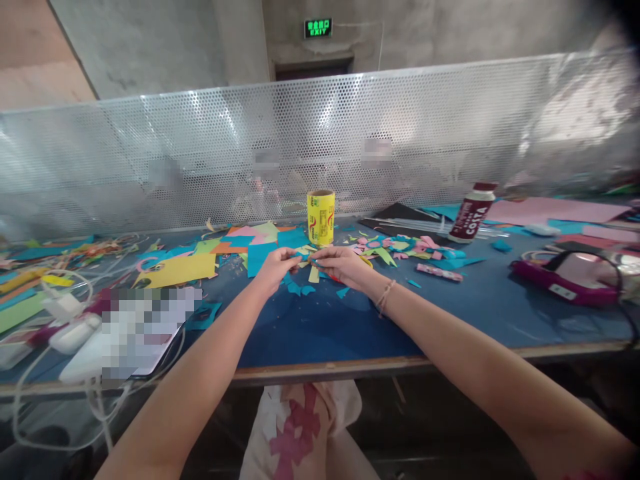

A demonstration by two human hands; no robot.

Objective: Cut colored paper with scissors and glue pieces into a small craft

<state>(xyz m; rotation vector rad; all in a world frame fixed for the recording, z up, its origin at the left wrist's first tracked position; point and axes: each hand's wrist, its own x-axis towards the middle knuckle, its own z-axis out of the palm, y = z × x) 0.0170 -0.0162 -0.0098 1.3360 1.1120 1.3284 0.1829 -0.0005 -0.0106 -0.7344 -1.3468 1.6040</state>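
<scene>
Over the middle of the blue tabletop (330,333), my left hand (278,268) and my right hand (345,264) nearly meet at the fingertips. Both are closed in a pinch. Between them shows a small piece of blue paper (303,256), partly covered by the fingers. Under the right hand a bit of something red and yellow peeks out, too hidden to name. Blue paper scraps (299,288) lie just below the hands. Right behind them stands a yellow printed roll (321,219), upright.
Cut coloured paper (180,270) spreads to the left, and a heap of paper pieces (400,247) to the right. A Costa bottle (471,213) stands tilted in view. Cables and a white charger (63,305) crowd the left edge. A perforated metal screen (225,160) closes off the back.
</scene>
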